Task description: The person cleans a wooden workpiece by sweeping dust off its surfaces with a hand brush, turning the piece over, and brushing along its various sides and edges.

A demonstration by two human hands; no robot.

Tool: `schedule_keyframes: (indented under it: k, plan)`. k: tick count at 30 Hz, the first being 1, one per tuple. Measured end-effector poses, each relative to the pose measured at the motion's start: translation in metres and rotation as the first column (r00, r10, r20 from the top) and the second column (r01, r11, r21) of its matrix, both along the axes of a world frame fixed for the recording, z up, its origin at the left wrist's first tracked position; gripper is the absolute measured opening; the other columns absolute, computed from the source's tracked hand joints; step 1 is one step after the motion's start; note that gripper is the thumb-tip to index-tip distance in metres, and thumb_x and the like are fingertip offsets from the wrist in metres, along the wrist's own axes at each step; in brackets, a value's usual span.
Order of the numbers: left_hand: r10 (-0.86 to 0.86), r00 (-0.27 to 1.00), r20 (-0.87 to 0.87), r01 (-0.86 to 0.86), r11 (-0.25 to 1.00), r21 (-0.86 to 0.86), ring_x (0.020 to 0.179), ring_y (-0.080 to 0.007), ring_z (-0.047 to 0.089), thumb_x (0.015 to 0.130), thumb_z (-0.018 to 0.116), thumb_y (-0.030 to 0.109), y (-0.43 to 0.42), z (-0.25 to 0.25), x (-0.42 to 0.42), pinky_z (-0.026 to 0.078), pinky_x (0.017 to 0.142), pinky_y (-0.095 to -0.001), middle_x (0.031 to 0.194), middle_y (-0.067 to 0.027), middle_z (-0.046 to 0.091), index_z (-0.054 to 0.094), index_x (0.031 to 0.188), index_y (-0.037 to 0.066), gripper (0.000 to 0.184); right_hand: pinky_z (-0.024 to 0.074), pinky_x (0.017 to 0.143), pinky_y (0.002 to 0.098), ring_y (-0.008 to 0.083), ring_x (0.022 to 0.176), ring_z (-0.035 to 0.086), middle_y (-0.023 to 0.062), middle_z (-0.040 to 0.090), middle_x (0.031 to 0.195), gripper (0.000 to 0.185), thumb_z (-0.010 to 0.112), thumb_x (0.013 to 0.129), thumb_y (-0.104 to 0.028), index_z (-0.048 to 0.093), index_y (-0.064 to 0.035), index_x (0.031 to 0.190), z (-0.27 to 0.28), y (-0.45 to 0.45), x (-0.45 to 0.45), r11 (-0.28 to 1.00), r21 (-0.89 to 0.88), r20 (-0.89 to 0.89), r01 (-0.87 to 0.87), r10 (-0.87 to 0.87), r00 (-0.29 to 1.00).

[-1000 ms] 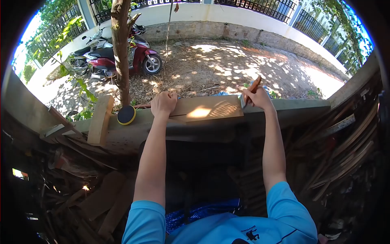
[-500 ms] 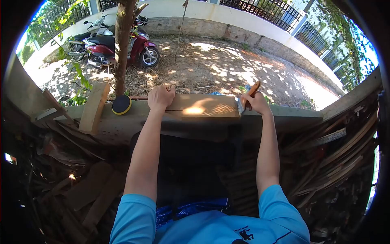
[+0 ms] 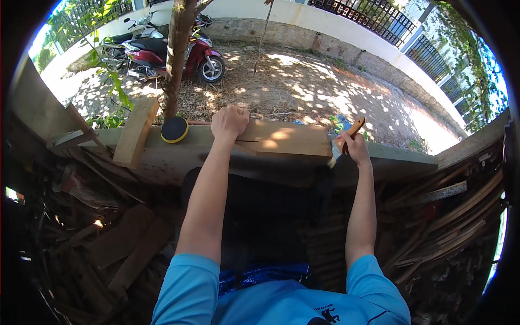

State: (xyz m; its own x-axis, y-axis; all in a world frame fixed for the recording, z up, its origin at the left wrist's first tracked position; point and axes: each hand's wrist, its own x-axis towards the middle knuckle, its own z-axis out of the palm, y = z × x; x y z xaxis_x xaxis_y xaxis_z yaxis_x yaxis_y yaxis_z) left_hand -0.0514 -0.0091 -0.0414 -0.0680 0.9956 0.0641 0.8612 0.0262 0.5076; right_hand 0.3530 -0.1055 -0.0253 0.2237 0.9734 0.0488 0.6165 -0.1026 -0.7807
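A flat wooden board [image 3: 298,138] lies along the top of a low wall [image 3: 395,154]. My left hand [image 3: 229,122], its fingers curled, grips the board's left end. In my right hand [image 3: 355,147] is a brush [image 3: 355,128] with an orange-brown wooden handle pointing up. Its pale bristles hang down just beside the board's right end; whether they touch it I cannot tell. A round black pad with a yellow rim [image 3: 174,129] rests on the wall left of my left hand. Farther left, a thick wooden block [image 3: 136,133] lies across the wall.
A tree trunk [image 3: 177,59] rises just behind the wall. Beyond it, a red scooter [image 3: 162,57] stands on leaf-strewn ground before a white fence wall [image 3: 287,13]. Stacked wood strips [image 3: 455,219] lie low on the right, and loose planks [image 3: 124,233] low on the left.
The brush has moved from the board's right end slightly outward and down, its bristles now lower. My left hand remains at the board's left end. The camera view has shifted.
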Motion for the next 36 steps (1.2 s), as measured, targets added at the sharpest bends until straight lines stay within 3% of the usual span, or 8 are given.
schedule_keyframes:
  k: [3,7,12,15,20,24,27,36]
  plan:
    - [-0.008,1.000,-0.006,0.008,1.000,-0.002,0.097,-0.0378,0.073,0.094,0.059,0.046,-0.001,0.001,0.000,0.056,0.089,-0.0471,0.098,-0.0221,0.075,0.078,0.097,0.005,0.046,0.0485,0.065,0.0308,0.0116,0.071,0.066,0.0064,0.071,0.076,0.039,0.065,0.100,-0.033,0.075,0.0038,0.092,-0.009,0.007,-0.005,0.942,0.310,-0.107,0.126,-0.097,0.990]
    - [-0.015,1.000,-0.014,0.015,1.000,0.005,0.097,-0.0373,0.073,0.094,0.059,0.046,-0.002,0.001,0.001,0.056,0.089,-0.0470,0.098,-0.0217,0.075,0.078,0.097,0.004,0.046,0.0442,0.050,0.0292,0.0126,0.052,0.061,0.0040,0.065,0.063,0.037,0.065,0.102,-0.034,0.075,0.0006,0.092,0.008,0.005,-0.004,0.995,0.078,-0.060,0.058,-0.053,0.997]
    - [-0.005,1.000,-0.024,0.005,1.000,0.003,0.096,-0.0371,0.073,0.094,0.058,0.046,0.000,0.001,0.001,0.057,0.088,-0.0463,0.097,-0.0226,0.075,0.077,0.097,0.002,0.048,0.0396,0.043,0.0276,0.0090,0.044,0.054,0.0029,0.063,0.060,0.036,0.065,0.102,-0.034,0.075,0.0001,0.095,0.011,0.008,-0.004,0.997,0.057,-0.104,0.048,-0.042,0.994]
    - [0.022,1.000,0.018,-0.022,1.000,0.022,0.098,-0.0382,0.072,0.091,0.060,0.047,0.001,-0.003,0.001,0.055,0.092,-0.0478,0.096,-0.0235,0.075,0.079,0.090,0.004,0.046,0.0402,0.043,0.0286,0.0092,0.043,0.055,0.0030,0.064,0.061,0.035,0.065,0.102,-0.034,0.075,-0.0004,0.096,-0.002,0.013,-0.015,0.916,0.380,-0.065,0.127,-0.111,0.992]
    - [0.017,0.999,0.032,-0.019,0.998,0.052,0.095,-0.0382,0.072,0.092,0.060,0.045,0.001,-0.006,0.000,0.055,0.091,-0.0474,0.093,-0.0235,0.075,0.079,0.089,0.004,0.045,0.0520,0.069,0.0357,0.0191,0.071,0.070,0.0117,0.073,0.075,0.038,0.067,0.099,-0.034,0.074,0.0032,0.092,-0.002,0.013,-0.011,0.969,0.216,0.038,0.117,-0.128,0.991]
    - [0.010,0.999,0.033,-0.012,0.998,0.056,0.096,-0.0375,0.073,0.091,0.061,0.045,0.003,-0.008,0.000,0.056,0.090,-0.0468,0.090,-0.0220,0.075,0.079,0.087,0.005,0.044,0.0505,0.067,0.0347,0.0176,0.071,0.069,0.0111,0.073,0.077,0.036,0.067,0.098,-0.032,0.075,0.0031,0.096,-0.002,0.017,-0.007,0.987,0.157,0.093,0.017,-0.032,0.995]
    - [-0.029,1.000,0.008,0.029,0.999,0.019,0.095,-0.0364,0.074,0.094,0.060,0.047,0.001,-0.003,-0.002,0.057,0.088,-0.0456,0.097,-0.0223,0.075,0.077,0.095,0.002,0.048,0.0507,0.067,0.0354,0.0194,0.072,0.070,0.0111,0.073,0.075,0.035,0.068,0.098,-0.031,0.075,0.0026,0.097,-0.005,0.022,-0.017,0.940,0.332,0.046,0.083,-0.104,0.994]
    - [0.003,1.000,0.023,-0.004,0.999,0.043,0.096,-0.0370,0.073,0.093,0.061,0.048,0.002,-0.009,0.000,0.056,0.089,-0.0467,0.096,-0.0222,0.075,0.078,0.093,0.003,0.048,0.0524,0.068,0.0358,0.0192,0.072,0.071,0.0108,0.075,0.077,0.036,0.068,0.097,-0.031,0.075,0.0038,0.093,0.001,0.014,-0.012,0.989,0.145,0.061,0.033,-0.042,0.997]
